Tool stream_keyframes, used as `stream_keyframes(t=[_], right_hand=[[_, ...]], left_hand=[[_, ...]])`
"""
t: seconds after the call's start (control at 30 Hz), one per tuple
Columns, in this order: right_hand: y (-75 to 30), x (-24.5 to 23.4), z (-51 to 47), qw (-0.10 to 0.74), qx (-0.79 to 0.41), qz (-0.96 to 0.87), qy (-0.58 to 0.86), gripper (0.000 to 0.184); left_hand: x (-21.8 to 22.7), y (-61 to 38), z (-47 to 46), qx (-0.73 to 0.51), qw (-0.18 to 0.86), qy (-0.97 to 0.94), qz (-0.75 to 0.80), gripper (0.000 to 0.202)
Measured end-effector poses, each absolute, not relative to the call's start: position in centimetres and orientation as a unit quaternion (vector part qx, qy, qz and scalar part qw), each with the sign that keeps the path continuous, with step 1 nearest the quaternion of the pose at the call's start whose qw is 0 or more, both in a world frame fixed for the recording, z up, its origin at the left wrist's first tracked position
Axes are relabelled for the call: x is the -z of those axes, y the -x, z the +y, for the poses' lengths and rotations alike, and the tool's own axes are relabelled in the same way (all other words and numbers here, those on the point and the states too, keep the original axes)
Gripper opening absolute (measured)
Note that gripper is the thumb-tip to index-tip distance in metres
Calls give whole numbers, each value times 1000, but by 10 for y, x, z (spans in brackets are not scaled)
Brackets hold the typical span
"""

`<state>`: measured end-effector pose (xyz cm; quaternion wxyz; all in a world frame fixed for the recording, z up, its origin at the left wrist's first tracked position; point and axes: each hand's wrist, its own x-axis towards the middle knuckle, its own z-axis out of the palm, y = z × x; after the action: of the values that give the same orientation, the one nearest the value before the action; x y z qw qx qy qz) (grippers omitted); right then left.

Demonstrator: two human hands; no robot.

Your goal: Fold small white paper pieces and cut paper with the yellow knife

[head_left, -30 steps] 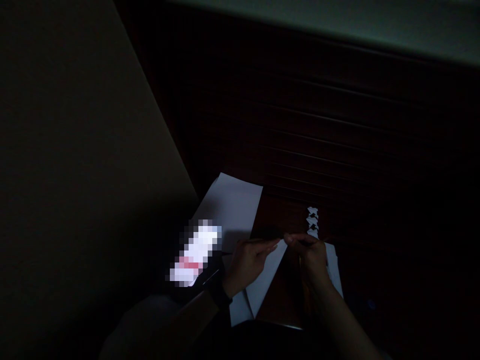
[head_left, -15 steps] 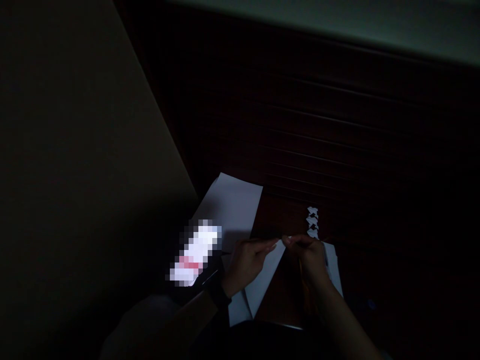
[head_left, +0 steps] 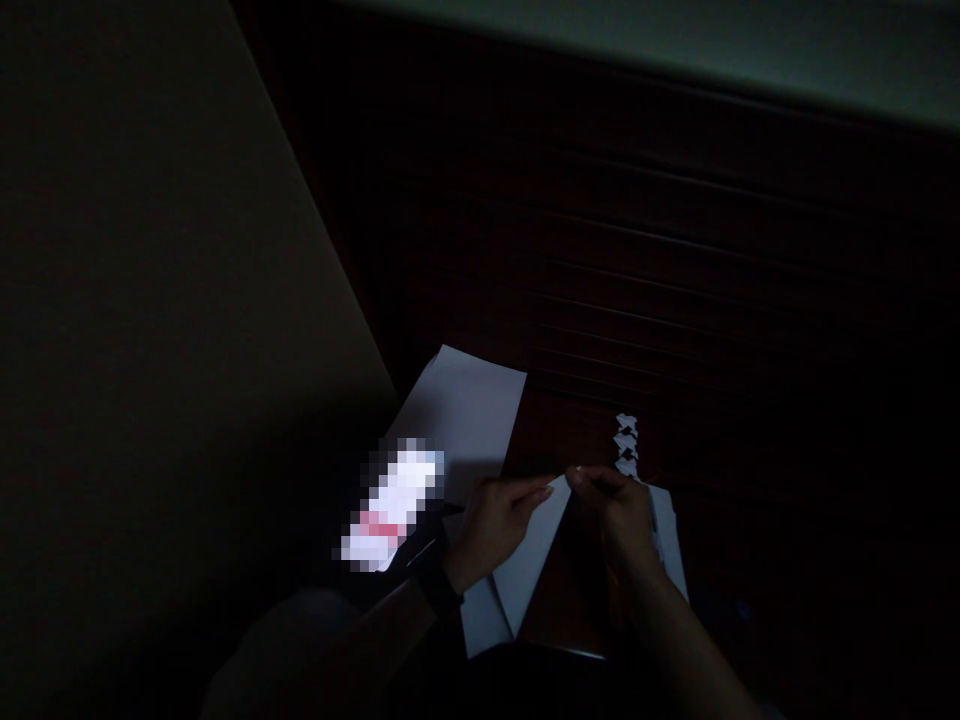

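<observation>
A folded sheet of white paper (head_left: 531,565) slants up from the near table edge, with a crease visible low down. My left hand (head_left: 499,520), a dark band on its wrist, pinches the paper's upper edge between thumb and fingers. At the top corner my right hand (head_left: 619,505) is closed, thumb and forefinger pressed on the paper's tip. Both sets of fingertips are close together. Dim light hides the finer detail of the fold.
A blank white sheet (head_left: 472,410) lies at the back left. A lit, blurred screen (head_left: 394,510) stands left of my hands. Several small folded paper pieces (head_left: 626,445) line up beyond my right hand, near more white paper (head_left: 670,535). A pale wall (head_left: 150,300) rises at left.
The folded paper's lower end has shifted slightly right. My right fingertips have risen a little at the corner, while both hands keep their grip.
</observation>
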<state>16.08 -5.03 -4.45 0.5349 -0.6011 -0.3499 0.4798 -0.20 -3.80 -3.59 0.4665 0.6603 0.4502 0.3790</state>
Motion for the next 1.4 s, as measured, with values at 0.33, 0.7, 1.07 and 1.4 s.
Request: stream_keyframes(t=[0.33,0.7,1.07,1.4], right_hand=[[-159,49,-52,532,-495,-368,581,19],[-158,57,-52,519,-472,-371,608,26],[-163,52,-51,464,-470,-449,602,30],[-159,48,-52,458,-467,-463,598,32]], left_hand=[[40,1,-37,-396,471,-651,445,26],[39,1,-36,-393,493,-642,436,28],[42,3,-27,-378,552,-583,462,21],[42,4,-25,-379,554,-580,461,24]])
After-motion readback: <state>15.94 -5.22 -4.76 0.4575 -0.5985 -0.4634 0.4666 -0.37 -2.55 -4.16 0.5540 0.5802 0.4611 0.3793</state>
